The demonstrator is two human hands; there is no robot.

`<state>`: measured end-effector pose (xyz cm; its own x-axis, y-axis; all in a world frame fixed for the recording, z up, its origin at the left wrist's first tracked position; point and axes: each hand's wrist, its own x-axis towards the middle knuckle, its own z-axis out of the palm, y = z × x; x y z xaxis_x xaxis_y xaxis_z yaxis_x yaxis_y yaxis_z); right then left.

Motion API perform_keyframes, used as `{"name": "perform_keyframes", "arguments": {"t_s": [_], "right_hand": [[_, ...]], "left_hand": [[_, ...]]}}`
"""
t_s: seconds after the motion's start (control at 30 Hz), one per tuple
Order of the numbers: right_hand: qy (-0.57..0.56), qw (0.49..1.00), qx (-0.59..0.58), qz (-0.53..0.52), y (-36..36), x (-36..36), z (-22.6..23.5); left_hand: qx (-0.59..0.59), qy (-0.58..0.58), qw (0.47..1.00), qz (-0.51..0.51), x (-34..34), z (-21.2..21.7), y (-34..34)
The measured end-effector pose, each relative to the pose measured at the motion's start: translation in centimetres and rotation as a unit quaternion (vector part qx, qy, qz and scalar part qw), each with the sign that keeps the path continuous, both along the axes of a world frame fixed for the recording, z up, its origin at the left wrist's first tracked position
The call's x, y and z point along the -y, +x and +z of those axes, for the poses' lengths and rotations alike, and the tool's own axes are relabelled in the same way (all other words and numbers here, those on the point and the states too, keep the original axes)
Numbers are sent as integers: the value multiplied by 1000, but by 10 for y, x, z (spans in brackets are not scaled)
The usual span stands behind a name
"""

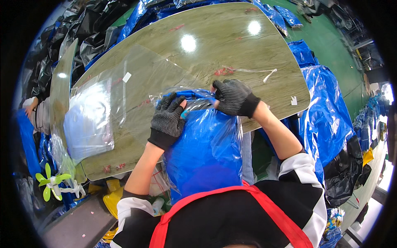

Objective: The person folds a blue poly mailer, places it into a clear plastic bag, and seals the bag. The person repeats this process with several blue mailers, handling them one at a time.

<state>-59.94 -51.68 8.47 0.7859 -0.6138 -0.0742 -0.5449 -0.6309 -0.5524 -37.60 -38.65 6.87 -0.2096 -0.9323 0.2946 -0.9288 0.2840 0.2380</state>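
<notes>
A folded blue item in a clear plastic bag (206,149) lies over the near edge of the wooden table (231,45) and down against my body. Both my hands wear dark dotted fingerless gloves. My left hand (168,118) presses on the bag's upper left part, fingers curled on the plastic. My right hand (233,97) grips the bag's open top edge at the right. The bag's mouth is bunched between the two hands.
A stack of clear plastic bags (89,122) lies on the table's left side, with a loose clear sheet (140,78) beside it. Piles of blue packed items (326,111) sit to the right, black ones (95,29) at the back left. A small green fan (51,182) stands lower left.
</notes>
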Motion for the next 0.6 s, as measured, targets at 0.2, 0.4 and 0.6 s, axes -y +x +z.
{"name": "perform_keyframes", "arguments": {"t_s": [0.2,0.4,0.6], "right_hand": [[-99,994,-7,-47,47,-12,-14],[-147,981,125,13,49,-11,-19],[-98,986,84,104,35,-25,-16]], "left_hand": [[-60,28,998,21,-1,-19,7],[-70,4,997,21,-2,-16,4],[-37,40,997,50,-13,-14,0]]}}
